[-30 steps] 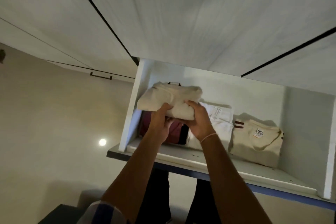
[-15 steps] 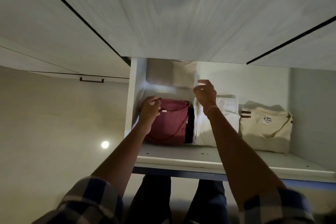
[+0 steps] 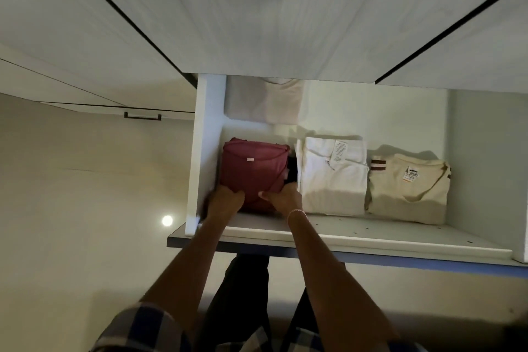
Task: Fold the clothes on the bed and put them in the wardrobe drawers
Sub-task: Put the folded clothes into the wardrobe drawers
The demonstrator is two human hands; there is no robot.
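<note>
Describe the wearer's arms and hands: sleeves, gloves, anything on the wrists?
The left hand and right hand are bare: no gloves, and no rings that I can make out. The left sleeve is a blue-and-light check ending near the elbow, forearm uncovered below it; the same check shows at the bottom edge by the right arm. A thin light bracelet circles the right wrist.
</note>
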